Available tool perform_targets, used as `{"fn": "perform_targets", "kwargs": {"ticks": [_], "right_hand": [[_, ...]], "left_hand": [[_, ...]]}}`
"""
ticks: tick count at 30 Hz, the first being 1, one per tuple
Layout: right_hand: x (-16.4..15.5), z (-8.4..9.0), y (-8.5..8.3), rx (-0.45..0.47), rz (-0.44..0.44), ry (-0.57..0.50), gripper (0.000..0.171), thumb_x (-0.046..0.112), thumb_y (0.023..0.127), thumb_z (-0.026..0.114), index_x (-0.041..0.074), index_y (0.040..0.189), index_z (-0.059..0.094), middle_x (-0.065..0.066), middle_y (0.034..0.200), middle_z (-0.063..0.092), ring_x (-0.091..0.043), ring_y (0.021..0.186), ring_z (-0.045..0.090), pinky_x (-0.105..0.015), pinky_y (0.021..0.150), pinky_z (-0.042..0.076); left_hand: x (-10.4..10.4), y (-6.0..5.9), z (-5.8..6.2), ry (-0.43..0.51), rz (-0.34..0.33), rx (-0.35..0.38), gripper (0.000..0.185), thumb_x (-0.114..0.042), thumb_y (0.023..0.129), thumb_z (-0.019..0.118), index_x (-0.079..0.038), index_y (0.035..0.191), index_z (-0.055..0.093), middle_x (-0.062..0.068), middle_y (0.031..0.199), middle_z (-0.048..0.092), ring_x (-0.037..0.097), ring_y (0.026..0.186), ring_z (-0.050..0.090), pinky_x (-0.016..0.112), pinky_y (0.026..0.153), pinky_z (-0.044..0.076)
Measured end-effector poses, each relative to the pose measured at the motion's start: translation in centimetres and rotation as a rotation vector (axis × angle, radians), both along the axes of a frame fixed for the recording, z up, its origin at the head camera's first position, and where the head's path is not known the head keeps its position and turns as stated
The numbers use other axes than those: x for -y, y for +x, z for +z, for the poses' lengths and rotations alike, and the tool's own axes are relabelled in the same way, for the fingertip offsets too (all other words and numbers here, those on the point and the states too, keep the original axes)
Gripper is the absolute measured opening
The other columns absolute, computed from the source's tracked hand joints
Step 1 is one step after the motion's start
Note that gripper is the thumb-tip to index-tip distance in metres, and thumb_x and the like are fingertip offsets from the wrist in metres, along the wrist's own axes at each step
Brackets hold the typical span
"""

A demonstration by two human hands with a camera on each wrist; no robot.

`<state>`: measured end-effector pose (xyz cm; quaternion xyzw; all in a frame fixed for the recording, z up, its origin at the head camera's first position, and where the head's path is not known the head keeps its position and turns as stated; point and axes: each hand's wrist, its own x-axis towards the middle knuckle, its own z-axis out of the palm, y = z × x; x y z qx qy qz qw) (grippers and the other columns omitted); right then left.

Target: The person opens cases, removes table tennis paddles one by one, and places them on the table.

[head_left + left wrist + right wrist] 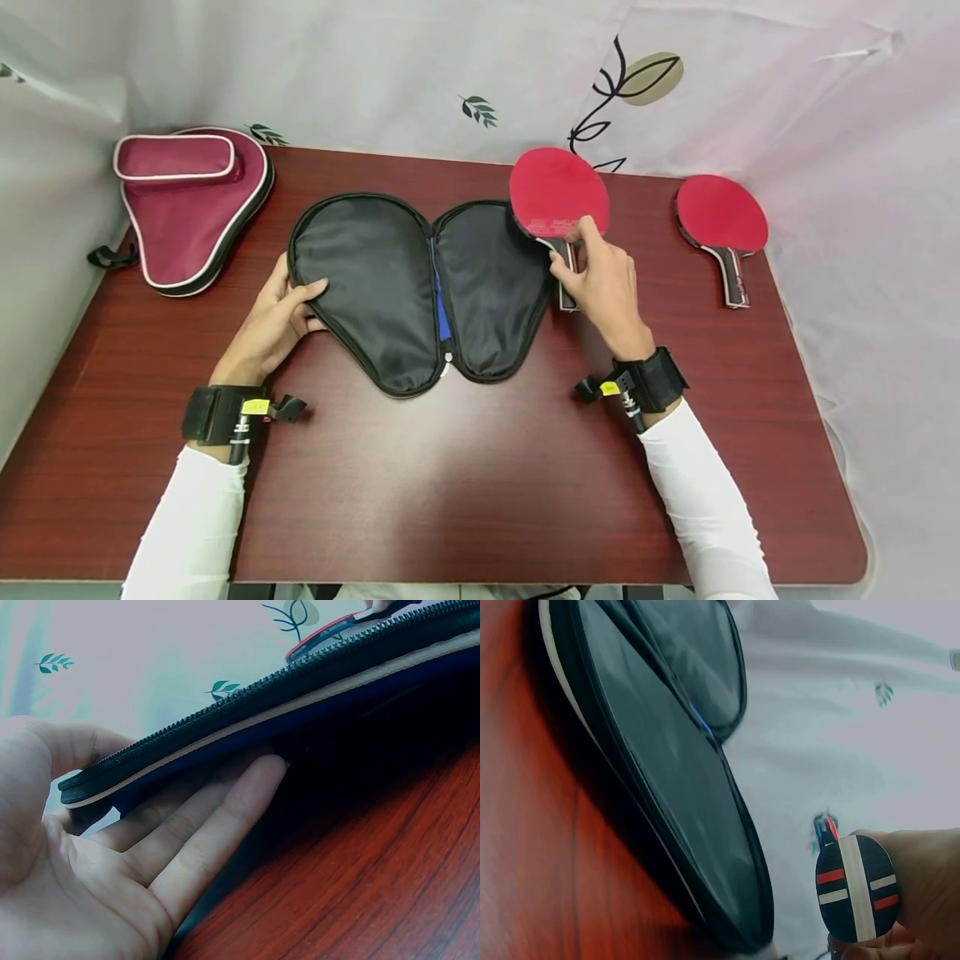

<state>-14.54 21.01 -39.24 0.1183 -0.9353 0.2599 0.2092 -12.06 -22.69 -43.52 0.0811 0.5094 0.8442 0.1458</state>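
Observation:
Spread open on the table is a zippered paddle case point(360, 292), its black lining facing up and a strip of blue showing at the fold. My left hand point(273, 321) grips its left edge, thumb on top of the lining; in the left wrist view the fingers point(217, 832) reach underneath. My right hand point(603, 283) pinches the handle of a red table tennis paddle point(558, 192), which is raised beside the case's right half and overlaps its upper corner. In the right wrist view the striped butt of the handle point(856, 889) faces the camera.
A second red paddle point(722, 212) lies at the right of the table. At the back left lies a closed maroon case point(195, 204) with white piping and a black strap point(112, 257). A white patterned curtain point(360, 75) hangs along the table's back edge.

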Motion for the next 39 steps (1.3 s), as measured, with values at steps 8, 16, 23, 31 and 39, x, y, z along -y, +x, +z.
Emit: {"fn": "perform_targets", "kwargs": {"ticks": [8,16,23,31,39], "right_hand": [[-2.5,-0.2,-0.9,0.018,-0.053,-0.008,0.026,0.026,0.095,0.069,0.007,0.108,0.056,-0.007,0.066,0.049,-0.021,0.054,0.044,-0.036,0.054,0.033],[-4.8,-0.7,-1.8,0.025,-0.085,-0.033,0.026,0.026,0.095,0.068,0.007,0.110,0.057,-0.007,0.069,0.052,-0.021,0.058,0.046,-0.036,0.056,0.033],[-7.0,-1.3,-2.6,0.012,-0.122,-0.046,0.027,0.026,0.094,0.070,0.007,0.111,0.059,-0.010,0.071,0.055,-0.022,0.060,0.046,-0.036,0.056,0.031],[-9.2,-2.5,-3.1,0.030,-0.129,-0.055,0.027,0.026,0.094,0.069,0.007,0.111,0.059,-0.010,0.073,0.055,-0.022,0.061,0.047,-0.036,0.057,0.030],[-10.6,-3.6,-3.5,0.030,-0.153,-0.056,0.027,0.025,0.094,0.070,0.006,0.111,0.059,-0.010,0.074,0.055,-0.024,0.062,0.047,-0.036,0.057,0.031]], "left_hand": [[0.0,0.0,0.0,0.011,0.005,0.001,0.060,0.003,0.105,0.046,-0.020,0.158,0.028,0.012,0.147,0.045,0.026,0.096,0.072,0.043,0.072,0.061],[-0.1,0.1,0.1,0.016,0.002,-0.001,0.062,0.005,0.105,0.043,-0.022,0.159,0.026,0.012,0.151,0.041,0.026,0.098,0.072,0.043,0.072,0.061],[-0.2,0.1,0.0,0.022,0.001,-0.003,0.063,0.006,0.105,0.042,-0.023,0.159,0.026,0.011,0.148,0.043,0.025,0.095,0.072,0.042,0.070,0.061],[-0.4,0.0,-0.1,0.025,0.010,-0.004,0.061,0.006,0.105,0.044,-0.020,0.158,0.028,0.011,0.143,0.047,0.024,0.095,0.072,0.040,0.068,0.061],[-0.3,0.0,-0.1,0.020,0.019,0.001,0.058,0.004,0.105,0.045,-0.018,0.156,0.029,0.010,0.141,0.047,0.023,0.096,0.072,0.040,0.070,0.061]]}}
